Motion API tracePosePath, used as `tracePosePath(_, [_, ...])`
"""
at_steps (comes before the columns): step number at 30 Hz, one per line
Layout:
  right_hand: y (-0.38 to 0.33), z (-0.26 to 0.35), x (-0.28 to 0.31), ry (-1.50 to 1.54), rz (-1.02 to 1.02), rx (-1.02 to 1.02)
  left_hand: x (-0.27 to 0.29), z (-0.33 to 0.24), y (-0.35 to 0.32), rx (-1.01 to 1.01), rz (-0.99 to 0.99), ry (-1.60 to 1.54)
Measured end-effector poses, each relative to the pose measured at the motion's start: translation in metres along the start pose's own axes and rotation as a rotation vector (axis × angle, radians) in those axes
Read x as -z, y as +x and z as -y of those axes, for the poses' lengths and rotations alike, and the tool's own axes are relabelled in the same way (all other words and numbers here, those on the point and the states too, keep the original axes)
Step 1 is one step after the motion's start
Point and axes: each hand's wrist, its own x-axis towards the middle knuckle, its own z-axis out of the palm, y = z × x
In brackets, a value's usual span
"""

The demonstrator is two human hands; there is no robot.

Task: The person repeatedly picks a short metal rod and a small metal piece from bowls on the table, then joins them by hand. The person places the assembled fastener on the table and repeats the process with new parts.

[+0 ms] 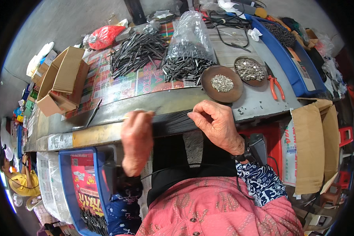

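Over the table's near edge, my left hand (137, 139) is smeared by motion. Its fingers look curled together, and a faint dark streak shows beside their tips; what they hold cannot be made out. My right hand (218, 125) is closed in a pinch above the same edge, just in front of a brown round dish (210, 92) of small silvery metal pieces (222, 83). Anything between its fingertips is too small to tell. Behind that dish, a second dark dish (255, 83) holds more silvery pieces (248, 69). Red-handled pliers (276, 87) lie to its right.
Thin black strips (135, 53) are heaped at the back, beside a clear plastic bag (190, 33) of similar black pieces. Cardboard boxes stand left (69, 76) and right (312, 145). A blue tray (299, 74) edges the table; a blue bin (101, 173) sits below. A person (23, 183) is far left.
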Motion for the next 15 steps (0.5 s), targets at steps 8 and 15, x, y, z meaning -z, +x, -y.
tracePosePath(8, [0.011,-0.018,0.049,-0.264,-0.144,-0.021,0.054,0.091,-0.001,0.130,-0.067,0.339])
tracePosePath(15, [0.010,-0.030,0.062,-0.589,-0.064,0.121,0.054,0.121,0.005,0.086,-0.019,0.516])
